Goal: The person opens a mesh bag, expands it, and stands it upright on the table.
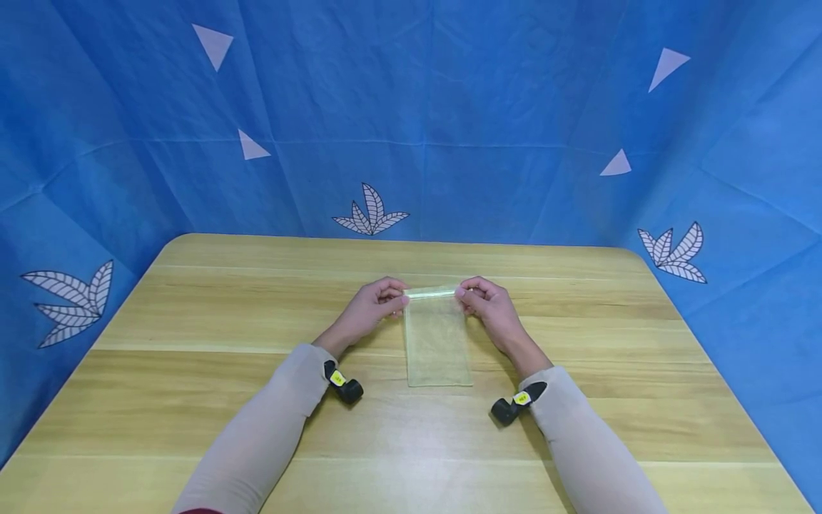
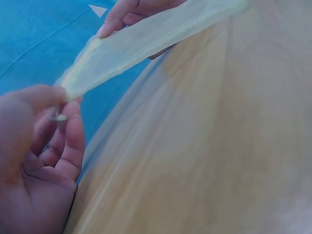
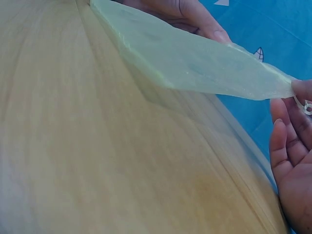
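Observation:
A sheer pale yellow-green drawstring pouch point(image 1: 438, 343) hangs between my two hands, its shiny ribbon band along the top. At the upper left corner my left hand point(image 1: 375, 305) pinches it between thumb and forefinger. My right hand point(image 1: 489, 303) pinches the opposite top corner the same way. In the left wrist view a short knotted cord end point(image 2: 59, 117) pokes out below the left thumb. A looped cord end point(image 3: 307, 106) shows by the right thumb in the right wrist view. The pouch's lower end slopes down close to the table.
A light wood-grain table point(image 1: 193, 400) spreads under both arms. Behind it and at both sides hangs a blue cloth point(image 1: 424, 86) printed with white leaves and triangles. Each sleeve carries a small black wrist camera point(image 1: 347, 389) on a strap.

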Demonstrator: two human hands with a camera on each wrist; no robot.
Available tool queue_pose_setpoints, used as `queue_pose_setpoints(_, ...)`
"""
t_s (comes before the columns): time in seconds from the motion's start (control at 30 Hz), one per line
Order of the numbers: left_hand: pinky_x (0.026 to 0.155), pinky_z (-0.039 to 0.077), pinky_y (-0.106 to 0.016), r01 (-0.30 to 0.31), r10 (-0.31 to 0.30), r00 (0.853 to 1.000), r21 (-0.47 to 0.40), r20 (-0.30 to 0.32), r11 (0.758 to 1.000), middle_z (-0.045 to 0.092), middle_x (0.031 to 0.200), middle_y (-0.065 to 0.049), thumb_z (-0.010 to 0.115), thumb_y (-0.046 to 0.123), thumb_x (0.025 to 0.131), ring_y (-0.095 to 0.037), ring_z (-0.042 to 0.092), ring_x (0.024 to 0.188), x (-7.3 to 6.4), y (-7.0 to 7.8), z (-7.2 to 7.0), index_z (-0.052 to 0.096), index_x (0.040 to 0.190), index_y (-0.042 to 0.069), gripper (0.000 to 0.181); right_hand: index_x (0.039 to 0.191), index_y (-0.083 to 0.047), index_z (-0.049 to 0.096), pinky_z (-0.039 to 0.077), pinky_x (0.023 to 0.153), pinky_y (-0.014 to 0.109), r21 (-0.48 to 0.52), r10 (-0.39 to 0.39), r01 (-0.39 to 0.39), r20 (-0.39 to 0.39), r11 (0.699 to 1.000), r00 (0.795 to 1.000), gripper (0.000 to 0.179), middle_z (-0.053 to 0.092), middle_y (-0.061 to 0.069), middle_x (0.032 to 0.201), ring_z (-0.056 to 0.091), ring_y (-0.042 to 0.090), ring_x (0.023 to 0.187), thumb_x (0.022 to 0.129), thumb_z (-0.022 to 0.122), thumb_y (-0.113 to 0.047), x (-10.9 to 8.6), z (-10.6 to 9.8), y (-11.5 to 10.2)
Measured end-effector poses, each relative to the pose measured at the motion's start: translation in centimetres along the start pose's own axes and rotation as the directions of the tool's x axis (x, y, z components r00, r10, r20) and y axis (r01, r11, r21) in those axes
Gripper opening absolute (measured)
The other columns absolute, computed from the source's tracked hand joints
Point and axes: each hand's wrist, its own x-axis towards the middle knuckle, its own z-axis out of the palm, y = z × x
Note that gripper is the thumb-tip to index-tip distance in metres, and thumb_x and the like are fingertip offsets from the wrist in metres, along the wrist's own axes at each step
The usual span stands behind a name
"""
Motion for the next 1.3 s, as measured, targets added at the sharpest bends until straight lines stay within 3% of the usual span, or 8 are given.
queue_pose_setpoints(0.23,0.076,0.053,-0.032,-0.001,0.0,1.0,-0.01,-0.01,1.0,0.065,0.095,-0.008,0.06,0.019,0.099,-0.022,0.061,0.083,-0.11,0.15,0.08,0.063,0.112,0.003,0.021,0.106,0.005,0.061,0.048,0.067,0.026,-0.005,0.005,-0.005,0.026,1.0,1.0,0.021,0.06,0.004,0.079,0.054,0.015,0.072,0.098,0.061,-0.015,-0.12,-0.04,0.01)
queue_pose_setpoints(0.6,0.076,0.052,-0.039,0.003,-0.003,1.0,0.003,0.007,1.0,0.061,0.091,-0.013,0.054,0.012,0.102,-0.031,0.059,0.085,-0.31,0.75,0.02,0.061,0.112,-0.004,0.02,0.106,0.008,0.058,0.049,0.066,0.025,-0.005,-0.008,0.008,0.044,1.0,0.999,0.023,0.058,0.006,0.081,0.054,0.015,0.073,0.099,0.059,-0.014,-0.07,-0.14,0.17)
queue_pose_setpoints(0.83,0.071,0.053,-0.032,-0.018,0.019,1.0,0.033,-0.004,0.999,0.061,0.088,-0.009,0.054,0.016,0.102,-0.02,0.059,0.077,-0.11,-0.09,0.11,0.062,0.105,0.004,0.015,0.103,0.007,0.058,0.05,0.067,0.026,-0.021,-0.021,0.021,0.03,1.0,0.999,0.019,0.059,0.006,0.081,0.056,0.016,0.074,0.099,0.057,-0.011,-0.05,-0.13,0.25)
queue_pose_setpoints(1.3,0.073,0.052,-0.033,-0.028,0.028,1.0,0.046,0.007,0.999,0.06,0.086,-0.01,0.052,0.019,0.103,-0.021,0.057,0.077,-0.03,0.01,0.32,0.06,0.105,0.001,0.02,0.104,0.006,0.059,0.05,0.067,0.026,-0.036,-0.029,0.03,0.033,0.999,0.999,0.021,0.059,0.007,0.082,0.056,0.016,0.074,0.099,0.058,-0.015,-0.08,-0.19,0.27)
